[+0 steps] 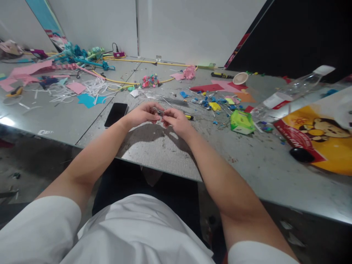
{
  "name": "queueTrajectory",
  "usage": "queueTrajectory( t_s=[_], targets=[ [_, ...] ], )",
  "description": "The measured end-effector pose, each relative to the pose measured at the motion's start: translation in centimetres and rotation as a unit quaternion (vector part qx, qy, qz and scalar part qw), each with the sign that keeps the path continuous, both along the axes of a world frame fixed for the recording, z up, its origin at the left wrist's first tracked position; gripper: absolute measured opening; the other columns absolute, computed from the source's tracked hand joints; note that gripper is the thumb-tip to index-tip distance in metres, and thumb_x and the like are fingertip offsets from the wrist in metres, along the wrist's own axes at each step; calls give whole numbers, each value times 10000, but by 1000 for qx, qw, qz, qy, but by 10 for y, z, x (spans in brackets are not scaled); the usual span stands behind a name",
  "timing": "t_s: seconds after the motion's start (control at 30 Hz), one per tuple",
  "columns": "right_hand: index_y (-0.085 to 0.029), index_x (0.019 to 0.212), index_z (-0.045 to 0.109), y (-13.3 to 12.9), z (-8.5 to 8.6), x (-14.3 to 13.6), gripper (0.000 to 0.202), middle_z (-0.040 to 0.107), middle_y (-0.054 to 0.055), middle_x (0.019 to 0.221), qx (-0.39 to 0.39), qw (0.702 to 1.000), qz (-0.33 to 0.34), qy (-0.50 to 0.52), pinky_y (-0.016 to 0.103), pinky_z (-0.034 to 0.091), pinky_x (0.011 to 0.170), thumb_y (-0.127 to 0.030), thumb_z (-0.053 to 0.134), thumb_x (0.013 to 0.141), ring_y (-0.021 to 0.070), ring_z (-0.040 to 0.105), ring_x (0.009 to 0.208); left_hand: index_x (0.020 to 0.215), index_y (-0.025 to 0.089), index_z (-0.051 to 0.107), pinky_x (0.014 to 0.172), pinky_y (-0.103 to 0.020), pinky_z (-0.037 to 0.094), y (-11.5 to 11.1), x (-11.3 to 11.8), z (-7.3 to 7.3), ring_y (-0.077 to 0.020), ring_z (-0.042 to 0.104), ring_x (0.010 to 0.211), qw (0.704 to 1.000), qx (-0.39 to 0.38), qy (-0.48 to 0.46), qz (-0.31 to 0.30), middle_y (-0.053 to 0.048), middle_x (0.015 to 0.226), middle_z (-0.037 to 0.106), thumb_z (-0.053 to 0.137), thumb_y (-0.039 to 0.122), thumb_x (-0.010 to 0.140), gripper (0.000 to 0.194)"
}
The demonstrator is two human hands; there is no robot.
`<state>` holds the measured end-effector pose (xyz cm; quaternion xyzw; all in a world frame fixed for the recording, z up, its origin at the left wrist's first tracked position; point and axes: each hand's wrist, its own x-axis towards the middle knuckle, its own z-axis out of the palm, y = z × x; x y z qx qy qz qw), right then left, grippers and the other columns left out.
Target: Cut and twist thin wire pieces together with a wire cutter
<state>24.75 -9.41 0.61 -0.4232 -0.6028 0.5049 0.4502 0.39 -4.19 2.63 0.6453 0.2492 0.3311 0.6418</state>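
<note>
Both of my hands meet above the grey table, near its front edge. My left hand [144, 114] pinches a small piece of thin, silvery wire [158, 112] between thumb and fingers. From the other side my right hand [175, 121] grips the same wire, its fingers curled. The exact shape of the wire is too small to make out. A black and yellow tool [189, 117] lies partly hidden behind my right hand. Just beyond my hands is a bundle of straight thin wires [166, 99]. A black phone [116, 114] lies to the left of my left hand.
White paper strips [95, 88], a blue paper star [89, 100] and pink paper [30, 69] lie at left. Toward the right are blue clay bits [202, 101], a green packet [242, 122], a plastic bottle [291, 91] and a yellow bag [330, 143]. A yellow cable [132, 59] runs along the back.
</note>
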Motion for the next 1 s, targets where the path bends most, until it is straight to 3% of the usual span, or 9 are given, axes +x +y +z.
queueTrajectory(
  t_s=[0.17,0.27,0.37,0.47,0.63,0.83,1.0],
  targets=[
    [-284,944,732,-6,7,0,202,754,-17,865,11,999,7,-35,357,586,820,-234,926,970,189,649,805,1193,198,953,781,-350,642,-1,-1,0,-202,779,773,999,28,39,10,-33,826,781,1152,303,874,390],
    [-280,957,738,-8,10,1,165,742,-12,867,24,998,1,-63,373,553,818,-288,879,1041,195,636,793,1247,222,949,800,-354,651,0,-2,-1,-204,773,783,998,45,50,21,-13,817,768,1130,307,912,390],
    [-273,931,736,-8,12,0,232,705,-13,831,47,992,-36,-113,388,502,817,-344,867,1108,204,614,801,1303,209,928,812,-351,646,3,-2,-3,-204,762,784,996,61,56,22,10,787,734,1086,271,926,413],
    [-269,935,752,-7,11,-2,246,703,-15,828,62,986,-75,-132,388,500,835,-335,937,1083,208,610,835,1316,206,924,807,-341,627,5,-2,-5,-203,757,795,994,74,73,21,13,789,740,1060,241,906,434],
    [-284,933,732,-4,8,-5,309,702,-23,794,13,994,-65,-81,379,547,783,-326,1022,1029,206,625,771,1333,216,947,826,-359,622,5,0,-6,-221,771,845,992,69,102,30,-11,834,782,1076,245,913,441],
    [-269,924,810,-3,6,-7,209,741,-22,811,-19,999,-35,15,357,591,771,-273,1012,977,172,629,708,1285,235,948,841,-397,647,1,2,-4,-240,785,873,991,59,107,47,-40,880,828,1122,307,929,403],
    [-278,869,773,-2,3,-7,296,766,-23,807,-64,995,-32,75,333,590,749,-315,1067,877,172,652,724,1287,231,932,868,-412,631,0,2,-3,-243,759,895,992,60,100,44,-28,846,828,1179,355,904,473]
  ],
)
